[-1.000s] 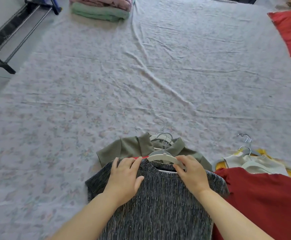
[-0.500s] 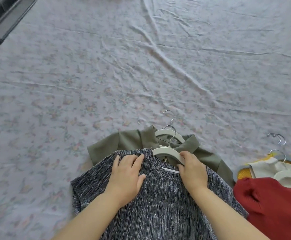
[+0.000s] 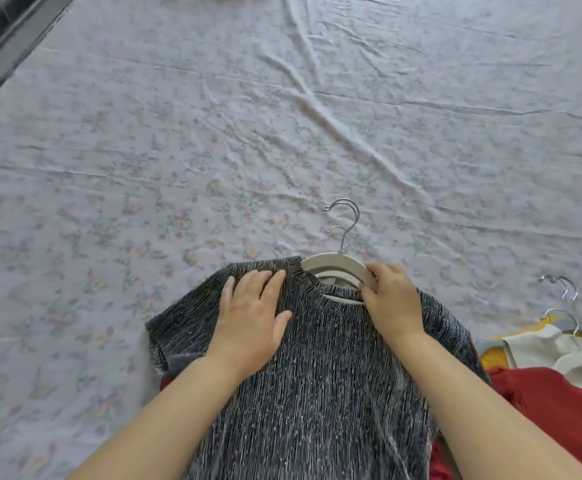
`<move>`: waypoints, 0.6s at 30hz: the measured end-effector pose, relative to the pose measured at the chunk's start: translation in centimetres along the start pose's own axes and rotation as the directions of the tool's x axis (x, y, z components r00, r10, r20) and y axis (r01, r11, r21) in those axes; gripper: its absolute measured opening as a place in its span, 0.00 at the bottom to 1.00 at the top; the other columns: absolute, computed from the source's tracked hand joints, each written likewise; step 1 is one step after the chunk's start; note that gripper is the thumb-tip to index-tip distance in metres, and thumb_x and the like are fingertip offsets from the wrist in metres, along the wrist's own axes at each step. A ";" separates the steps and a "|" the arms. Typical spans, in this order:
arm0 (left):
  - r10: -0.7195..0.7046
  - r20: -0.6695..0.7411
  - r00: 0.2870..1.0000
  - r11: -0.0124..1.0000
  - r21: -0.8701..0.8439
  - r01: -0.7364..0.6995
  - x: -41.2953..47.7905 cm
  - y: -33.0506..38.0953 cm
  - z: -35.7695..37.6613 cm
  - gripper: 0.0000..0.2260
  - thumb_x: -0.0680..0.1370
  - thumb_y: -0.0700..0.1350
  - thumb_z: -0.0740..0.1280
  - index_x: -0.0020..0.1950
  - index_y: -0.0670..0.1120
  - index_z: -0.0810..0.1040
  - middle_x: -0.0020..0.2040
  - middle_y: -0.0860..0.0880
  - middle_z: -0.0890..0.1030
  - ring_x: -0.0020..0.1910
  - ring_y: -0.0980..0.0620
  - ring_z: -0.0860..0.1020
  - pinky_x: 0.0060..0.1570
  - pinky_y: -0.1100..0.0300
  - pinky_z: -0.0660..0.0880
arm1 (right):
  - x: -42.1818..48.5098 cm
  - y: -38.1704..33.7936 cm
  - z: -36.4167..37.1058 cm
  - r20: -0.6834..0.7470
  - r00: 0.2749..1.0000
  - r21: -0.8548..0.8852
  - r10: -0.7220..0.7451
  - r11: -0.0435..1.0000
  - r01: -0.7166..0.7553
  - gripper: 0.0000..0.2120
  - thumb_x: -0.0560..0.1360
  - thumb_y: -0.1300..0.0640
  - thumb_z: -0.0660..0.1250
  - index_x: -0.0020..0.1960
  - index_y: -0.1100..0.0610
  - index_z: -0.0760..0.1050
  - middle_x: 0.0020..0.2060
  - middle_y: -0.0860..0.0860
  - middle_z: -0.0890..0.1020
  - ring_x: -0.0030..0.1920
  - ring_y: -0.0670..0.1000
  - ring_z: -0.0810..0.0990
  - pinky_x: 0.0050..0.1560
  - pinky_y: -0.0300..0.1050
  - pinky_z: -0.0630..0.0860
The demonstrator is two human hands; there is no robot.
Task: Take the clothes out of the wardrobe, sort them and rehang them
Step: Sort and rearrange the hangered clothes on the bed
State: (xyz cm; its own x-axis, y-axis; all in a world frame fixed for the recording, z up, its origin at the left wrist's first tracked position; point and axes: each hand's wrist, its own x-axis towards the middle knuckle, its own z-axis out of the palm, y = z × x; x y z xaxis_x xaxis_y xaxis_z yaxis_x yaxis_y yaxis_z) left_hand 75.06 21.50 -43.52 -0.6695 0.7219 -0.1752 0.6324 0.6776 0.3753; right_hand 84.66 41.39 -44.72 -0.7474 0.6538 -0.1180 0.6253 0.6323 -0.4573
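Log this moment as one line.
stage: sorting | left hand: flat on grey knit top | right hand: grips white hanger at neckline | surface: floral sheet

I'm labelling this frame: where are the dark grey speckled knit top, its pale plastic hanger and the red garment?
dark grey speckled knit top point(image 3: 334, 393), head view, chest panel.
pale plastic hanger point(image 3: 331, 262), head view, curved shoulder arm.
red garment point(image 3: 566, 410), head view, bare fabric.

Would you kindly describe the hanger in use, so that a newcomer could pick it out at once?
On the floral bedsheet, find the dark grey knit top lying in the near middle. The pale hanger sticks out of its neckline, its arm gripped by the right hand. The hangers at the far right lie untouched with a white garment.
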 end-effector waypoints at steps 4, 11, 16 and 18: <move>-0.027 0.062 0.998 0.999 0.024 0.025 0.8 -0.5 1.6 0.27 0.80 0.56 0.54 0.76 0.51 0.50 0.73 0.51 0.58 0.73 0.52 0.52 0.72 0.49 0.40 | 1.8 1.7 2.1 0.153 0.983 -0.169 0.106 0.982 -0.080 0.23 0.74 0.51 0.68 0.67 0.57 0.69 0.59 0.55 0.76 0.59 0.56 0.71 0.59 0.50 0.69; -0.012 0.074 0.997 0.999 0.033 0.009 0.7 -1.0 3.5 0.27 0.80 0.56 0.53 0.76 0.51 0.50 0.73 0.52 0.58 0.73 0.52 0.52 0.72 0.49 0.40 | 3.4 1.7 4.6 0.245 0.969 -0.220 0.026 0.975 0.029 0.16 0.77 0.50 0.62 0.61 0.58 0.69 0.53 0.56 0.78 0.52 0.57 0.75 0.48 0.49 0.70; -0.010 0.048 0.999 1.000 0.009 0.009 0.6 -1.2 3.2 0.27 0.80 0.56 0.54 0.76 0.51 0.50 0.72 0.52 0.58 0.73 0.52 0.52 0.72 0.50 0.39 | 2.7 1.0 4.5 0.154 0.988 -0.155 0.001 0.988 0.023 0.14 0.77 0.52 0.63 0.58 0.59 0.73 0.50 0.57 0.78 0.47 0.56 0.74 0.41 0.45 0.66; -0.003 0.015 1.000 1.000 -0.002 0.003 0.4 -1.3 2.7 0.27 0.79 0.56 0.54 0.76 0.51 0.51 0.72 0.52 0.58 0.73 0.53 0.51 0.71 0.51 0.39 | 2.1 0.7 3.9 0.138 0.990 -0.099 0.018 0.995 -0.005 0.18 0.77 0.52 0.63 0.63 0.59 0.71 0.51 0.57 0.78 0.49 0.56 0.74 0.42 0.45 0.66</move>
State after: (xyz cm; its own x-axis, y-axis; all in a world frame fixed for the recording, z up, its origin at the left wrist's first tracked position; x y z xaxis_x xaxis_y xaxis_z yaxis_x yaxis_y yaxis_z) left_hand 75.05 21.32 -46.54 -0.6654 0.7217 -0.1905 0.6295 0.6797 0.3765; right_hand 82.62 41.60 -48.77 -0.7597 0.6018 -0.2464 0.6478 0.6674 -0.3673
